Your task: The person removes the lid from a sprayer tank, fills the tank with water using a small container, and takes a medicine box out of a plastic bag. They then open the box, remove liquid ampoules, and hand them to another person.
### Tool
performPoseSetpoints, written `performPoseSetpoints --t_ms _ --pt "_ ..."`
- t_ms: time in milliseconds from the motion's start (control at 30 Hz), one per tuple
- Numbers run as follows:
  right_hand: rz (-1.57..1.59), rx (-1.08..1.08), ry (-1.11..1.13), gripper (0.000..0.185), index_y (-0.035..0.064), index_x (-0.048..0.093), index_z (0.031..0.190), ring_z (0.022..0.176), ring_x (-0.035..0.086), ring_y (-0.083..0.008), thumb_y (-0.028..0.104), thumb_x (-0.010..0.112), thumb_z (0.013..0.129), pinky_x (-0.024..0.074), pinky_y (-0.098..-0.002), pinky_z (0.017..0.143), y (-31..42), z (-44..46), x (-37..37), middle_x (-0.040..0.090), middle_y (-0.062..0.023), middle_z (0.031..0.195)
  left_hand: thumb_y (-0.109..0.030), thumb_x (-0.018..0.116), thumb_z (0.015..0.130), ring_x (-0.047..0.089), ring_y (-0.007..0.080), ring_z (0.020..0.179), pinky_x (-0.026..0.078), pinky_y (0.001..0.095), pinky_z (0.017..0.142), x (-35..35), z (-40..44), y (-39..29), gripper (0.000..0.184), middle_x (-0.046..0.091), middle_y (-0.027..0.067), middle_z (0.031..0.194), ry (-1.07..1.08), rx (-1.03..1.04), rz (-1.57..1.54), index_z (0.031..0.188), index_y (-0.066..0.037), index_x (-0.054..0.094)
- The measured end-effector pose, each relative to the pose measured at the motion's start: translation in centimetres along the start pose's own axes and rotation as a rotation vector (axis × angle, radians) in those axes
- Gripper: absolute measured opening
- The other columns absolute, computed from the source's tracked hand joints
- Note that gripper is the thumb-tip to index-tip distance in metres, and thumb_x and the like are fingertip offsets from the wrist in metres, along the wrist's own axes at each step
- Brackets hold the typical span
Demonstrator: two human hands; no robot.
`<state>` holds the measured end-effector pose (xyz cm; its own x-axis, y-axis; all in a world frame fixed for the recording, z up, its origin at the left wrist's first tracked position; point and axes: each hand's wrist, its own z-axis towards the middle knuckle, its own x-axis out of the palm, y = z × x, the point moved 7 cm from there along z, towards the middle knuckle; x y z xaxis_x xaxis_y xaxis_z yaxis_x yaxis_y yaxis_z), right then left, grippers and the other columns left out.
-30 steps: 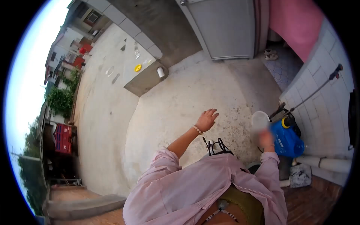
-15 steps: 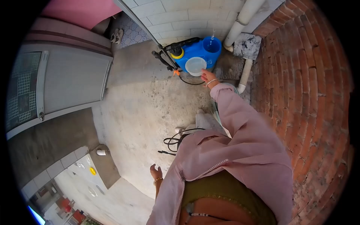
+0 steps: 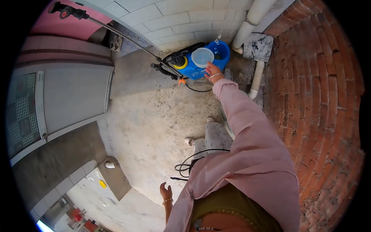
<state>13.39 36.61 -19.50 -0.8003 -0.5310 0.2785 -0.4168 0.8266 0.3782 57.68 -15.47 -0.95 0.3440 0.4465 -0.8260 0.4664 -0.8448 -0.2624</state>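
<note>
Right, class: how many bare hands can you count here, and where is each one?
2. The right hand holds the round, pale piece by its rim at the blue tank; the left hand is empty, low in the picture.

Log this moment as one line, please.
right hand: holds white dish by edge, over blue tank | left hand: open, empty | tank mouth: uncovered | water: drops at mouth
</note>
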Motion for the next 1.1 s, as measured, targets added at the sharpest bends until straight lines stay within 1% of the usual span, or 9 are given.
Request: performPoseSetpoints --t_ms 300,433,600,633,800,867,933,1000,1100 --pt "-0.053 -0.018 0.093 0.040 0.0106 0.049 0.105 0.099 0.045 -0.0181 0.029 0.064 0.072 0.0327 -0.0403 0.080 -3.6 -2.8 -5.8 0.050 -0.0037 0.100 -0.008 0.060 0.066 0.052 0.0298 0.090 0.043 0.0360 0.079 0.8 2.1 -0.2 0.032 0.055 0.0157 0.096 0.029 0.065 -0.046 0.096 -0.001 0.054" --pt "0.072 0.015 -0.062 0.027 0.0119 0.053 0.089 0.090 0.046 -0.0176 0.028 0.065 0.072 0.0328 -0.0396 0.080 -5.4 -6.3 -13.3 0.050 -0.0005 0.085 -0.009 0.058 0.071 0.057 0.0233 0.081 0.046 0.0313 0.069 0.6 7.7 -3.2 0.032 0.056 0.0144 0.098 0.032 0.042 -0.240 0.102 -0.001 0.053" --pt "0.179 0.022 -0.129 0.019 0.0141 0.052 0.079 0.079 0.046 -0.0147 0.028 0.063 0.073 0.0318 -0.0413 0.079 -4.8 -8.2 -22.9 0.049 0.0006 0.075 -0.008 0.052 0.079 0.056 0.0138 0.080 0.044 0.0233 0.067 -1.6 19.6 -20.2 0.028 0.057 0.0078 0.094 0.180 0.264 -0.522 0.105 0.001 0.050" --pt "0.178 0.003 -0.183 0.019 0.0147 0.052 0.077 0.077 0.046 -0.0136 0.030 0.063 0.073 0.0319 -0.0411 0.077 -3.9 -9.4 -24.5 0.048 0.0010 0.071 -0.011 0.051 0.080 0.056 0.0124 0.080 0.044 0.0222 0.064 -2.1 20.7 -25.8 0.027 0.057 0.0059 0.093 0.258 0.183 -0.650 0.105 -0.001 0.050" --pt "0.345 -0.118 -0.281 0.017 0.0158 0.051 0.073 0.072 0.045 -0.0124 0.029 0.061 0.074 0.0316 -0.0394 0.074 -2.5 -13.9 -31.9 0.048 0.0023 0.067 -0.017 0.049 0.083 0.056 0.0144 0.080 0.045 0.0232 0.064 -0.3 27.3 -49.1 0.029 0.056 0.0051 0.095 0.590 0.347 -0.886 0.108 -0.004 0.047" --pt "0.455 -0.160 -0.358 0.016 0.0154 0.051 0.074 0.072 0.045 -0.0125 0.029 0.060 0.074 0.0315 -0.0392 0.073 -3.6 -16.6 -34.3 0.048 0.0018 0.069 -0.015 0.046 0.083 0.056 0.0209 0.080 0.046 0.0287 0.064 0.8 27.6 -57.4 0.032 0.051 0.0107 0.100 0.671 0.397 -0.930 0.111 -0.001 0.043" --pt "0.583 -0.237 -0.409 0.016 0.0153 0.052 0.075 0.072 0.045 -0.0133 0.029 0.061 0.074 0.0317 -0.0374 0.072 -5.0 -19.1 -35.7 0.049 0.0010 0.072 -0.014 0.045 0.081 0.056 0.0266 0.081 0.047 0.0315 0.061 3.4 29.1 -63.6 0.037 0.043 0.0176 0.109 0.728 0.326 -0.979 0.113 0.003 0.039" --pt "0.674 -0.278 -0.387 0.018 0.0150 0.052 0.079 0.075 0.045 -0.0144 0.029 0.062 0.073 0.0321 -0.0375 0.072 -8.3 -21.1 -37.8 0.049 0.0001 0.076 -0.011 0.045 0.082 0.052 0.0343 0.086 0.048 0.0369 0.067 7.7 31.7 -67.7 0.038 0.039 0.0223 0.110 0.871 0.064 -1.173 0.113 0.008 0.033" --pt "0.782 -0.296 -0.514 0.021 0.0147 0.051 0.085 0.080 0.046 -0.0160 0.029 0.062 0.073 0.0329 -0.0390 0.075 -12.4 -25.2 -38.2 0.048 -0.0006 0.079 -0.007 0.041 0.083 0.051 0.0331 0.087 0.048 0.0394 0.072 9.3 32.0 -72.1 0.030 0.041 0.0206 0.104 0.875 -0.066 -1.229 0.109 0.009 0.036"
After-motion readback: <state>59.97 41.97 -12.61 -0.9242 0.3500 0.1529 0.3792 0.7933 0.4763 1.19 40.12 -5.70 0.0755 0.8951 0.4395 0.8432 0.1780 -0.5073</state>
